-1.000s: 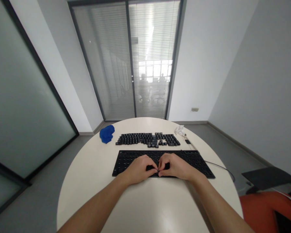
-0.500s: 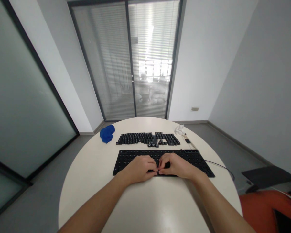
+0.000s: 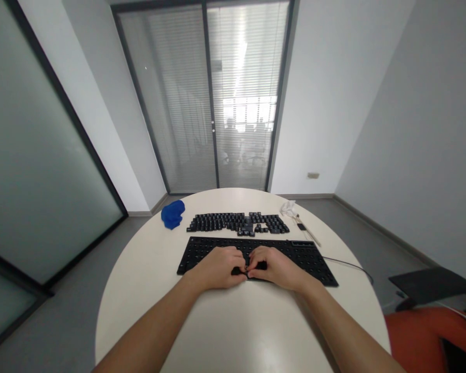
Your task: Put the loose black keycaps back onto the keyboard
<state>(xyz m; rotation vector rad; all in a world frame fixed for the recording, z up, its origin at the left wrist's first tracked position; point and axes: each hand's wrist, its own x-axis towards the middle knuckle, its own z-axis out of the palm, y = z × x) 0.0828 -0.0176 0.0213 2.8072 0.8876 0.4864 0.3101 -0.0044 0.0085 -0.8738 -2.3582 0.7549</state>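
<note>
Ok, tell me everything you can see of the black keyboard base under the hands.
The keyboard base is a long, flat black slab, plastic by its look, with rows of small key sites that appear bare of caps. A narrow panel sits at its far right corner; a thin dark cable trails off on the right. It lies flat on the table. The left hand and right hand partly cover it; exact finger contact is unclear.

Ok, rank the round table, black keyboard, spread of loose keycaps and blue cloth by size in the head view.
1. Round table
2. Black keyboard, partly covered
3. Loose keycaps, together
4. Blue cloth
</note>
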